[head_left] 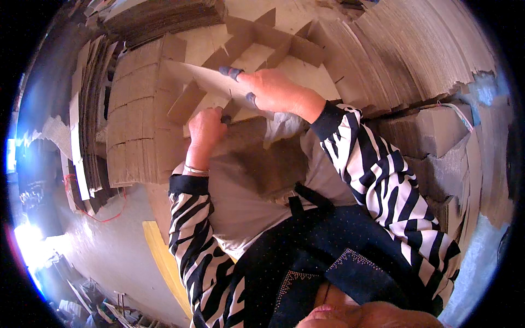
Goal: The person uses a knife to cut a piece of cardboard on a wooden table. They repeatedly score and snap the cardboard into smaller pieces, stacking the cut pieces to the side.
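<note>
My right hand [279, 92] pinches a long cardboard strip [210, 79] between thumb and fingers, with dark covers on the fingertips. That strip stands on edge and slants across a half-built cardboard divider grid [272, 38], whose slotted strips cross one another on a pale board. Nearer to me, my left hand [206, 128] is closed, knuckles up, beside the near end of a short upright strip [186, 102]. A dark-covered fingertip shows at its right side. Whatever lies inside its fingers is hidden.
Tall stacks of cardboard strips stand left [134, 120] and right [404, 52] of the grid, with another stack [158, 19] behind it. More upright sheets [90, 115] lean at the far left. A red cord [101, 220] hangs there. A yellow strip [164, 262] runs along the floor.
</note>
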The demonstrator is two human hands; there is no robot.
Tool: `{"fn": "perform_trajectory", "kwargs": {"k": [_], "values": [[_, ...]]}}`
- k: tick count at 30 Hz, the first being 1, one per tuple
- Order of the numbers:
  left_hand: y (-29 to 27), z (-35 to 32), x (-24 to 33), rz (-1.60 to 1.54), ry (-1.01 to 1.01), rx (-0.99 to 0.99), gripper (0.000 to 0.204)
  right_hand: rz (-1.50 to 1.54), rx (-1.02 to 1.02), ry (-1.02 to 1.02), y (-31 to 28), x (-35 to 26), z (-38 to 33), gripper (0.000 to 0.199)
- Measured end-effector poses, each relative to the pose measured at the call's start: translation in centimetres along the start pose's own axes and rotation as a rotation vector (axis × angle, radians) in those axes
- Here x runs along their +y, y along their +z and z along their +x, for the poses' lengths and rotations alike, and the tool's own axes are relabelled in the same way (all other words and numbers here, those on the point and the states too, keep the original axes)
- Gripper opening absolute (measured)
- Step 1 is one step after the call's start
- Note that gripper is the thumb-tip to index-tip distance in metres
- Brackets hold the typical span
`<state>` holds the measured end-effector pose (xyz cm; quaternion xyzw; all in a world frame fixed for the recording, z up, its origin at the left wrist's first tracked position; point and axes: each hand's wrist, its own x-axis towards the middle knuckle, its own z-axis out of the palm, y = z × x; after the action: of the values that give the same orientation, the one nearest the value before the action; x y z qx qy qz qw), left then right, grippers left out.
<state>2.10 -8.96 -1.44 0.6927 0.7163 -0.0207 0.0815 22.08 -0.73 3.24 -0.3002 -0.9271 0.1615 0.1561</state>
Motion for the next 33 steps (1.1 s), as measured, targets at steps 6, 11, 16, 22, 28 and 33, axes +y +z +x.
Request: {"fn": "perform_trajectory", "kwargs": {"k": [6,11,16,22,28,33], "values": [[0.3,-0.2,0.5,-0.056,0.044,0.051,0.021,-0.035,-0.003,0.011,2.5,0.4,-3.2,0.030],[0.5,0.0,1.5,-0.075,0.072,0.034,0.022,-0.044,0.243,-0.090,4.7,1.2,-5.1,0.035],[0.3,0.0,2.2,-0.073,0.093,0.111,0.025,-0.067,0.249,0.022,4.2,1.0,-6.3,0.033],[1.0,0.6,2.5,-0.092,0.113,0.007,0.020,-0.016,0.087,0.013,4.6,0.3,-7.2,0.035],[-1.2,0.9,1.4,-0.679,0.183,0.375,0.018,-0.019,0.072,0.101,7.3,3.9,-8.6,0.027],[-1.4,2.7,-3.0,0.069,-0.102,0.618,0.031,-0.025,0.100,-0.012,6.6,3.1,-8.3,0.032]]}}
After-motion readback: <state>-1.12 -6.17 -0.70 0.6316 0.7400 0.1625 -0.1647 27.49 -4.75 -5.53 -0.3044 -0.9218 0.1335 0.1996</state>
